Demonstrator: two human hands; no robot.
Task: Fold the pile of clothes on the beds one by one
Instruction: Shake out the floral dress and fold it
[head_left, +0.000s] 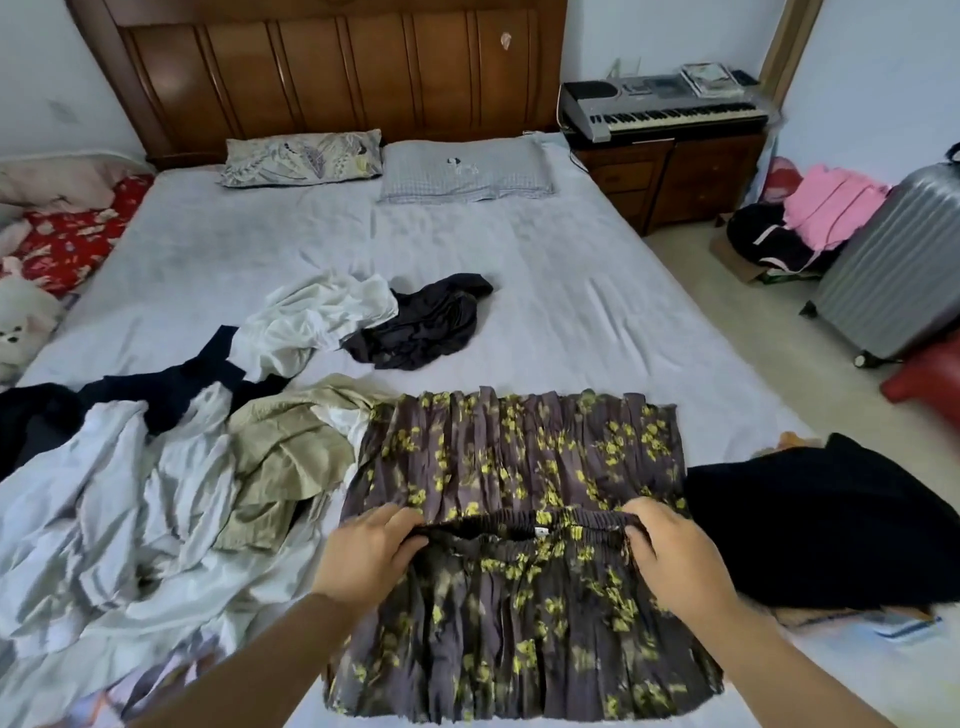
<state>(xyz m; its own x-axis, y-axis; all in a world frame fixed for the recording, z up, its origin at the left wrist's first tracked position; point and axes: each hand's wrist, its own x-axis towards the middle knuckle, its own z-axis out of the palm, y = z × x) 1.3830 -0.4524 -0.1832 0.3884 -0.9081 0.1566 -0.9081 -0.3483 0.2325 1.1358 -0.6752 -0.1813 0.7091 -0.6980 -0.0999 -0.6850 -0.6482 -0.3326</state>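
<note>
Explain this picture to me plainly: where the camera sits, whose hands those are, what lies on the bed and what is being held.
There is one picture, taken by a camera worn on a person's head, looking forward and down. No machine is involved: the left hand and right hand are the person's own. Both keep a grip on the elastic waistband of a grey skirt with yellow flowers, which lies across the near end of the bed. To the left sits an unfolded heap: a pale grey garment and a beige one. Farther off lie a white garment and a black one. To the right rests a dark folded pile.
</note>
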